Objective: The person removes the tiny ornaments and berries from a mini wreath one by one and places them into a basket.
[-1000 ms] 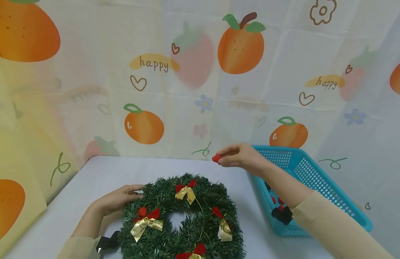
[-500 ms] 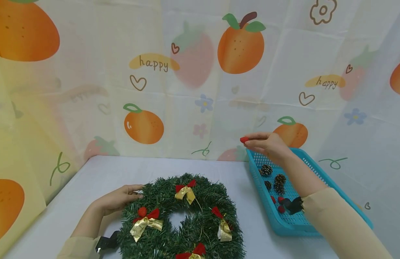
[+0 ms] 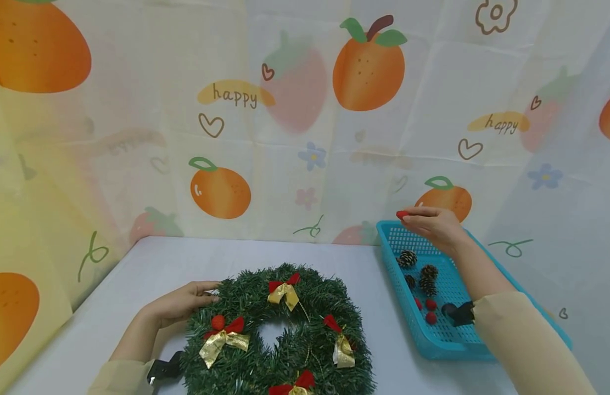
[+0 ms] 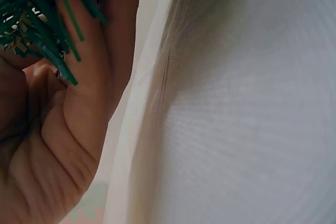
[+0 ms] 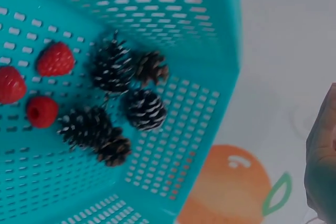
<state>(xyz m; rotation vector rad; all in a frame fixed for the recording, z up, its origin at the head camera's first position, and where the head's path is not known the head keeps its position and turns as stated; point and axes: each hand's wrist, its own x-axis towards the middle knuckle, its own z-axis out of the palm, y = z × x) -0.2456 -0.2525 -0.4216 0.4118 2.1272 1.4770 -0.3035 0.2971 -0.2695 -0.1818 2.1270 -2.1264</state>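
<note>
My right hand [image 3: 435, 227] pinches a red artificial raspberry [image 3: 402, 215] at its fingertips, above the far end of a blue basket [image 3: 401, 296]. Only part of that hand enters the right wrist view, at its right edge. My left hand [image 3: 181, 300] grips the upper left edge of a green Christmas wreath [image 3: 329, 299]; in the left wrist view its fingers [image 4: 86, 77] bend among the needles. Red and gold bows decorate the wreath, and a raspberry [image 3: 218, 322] sits by the left bow [image 3: 223, 340].
Inside the basket lie several pine cones [image 5: 113, 69] and red raspberries [image 5: 55, 60]. The basket stands right of the wreath on a white table [image 3: 186, 255]. Behind rises a fruit-printed cloth [image 3: 295, 181].
My right hand has moved right with the raspberry, from beyond the wreath to over the basket's far end, exposing the pine cones. My left hand and the wreath have stayed put.
</note>
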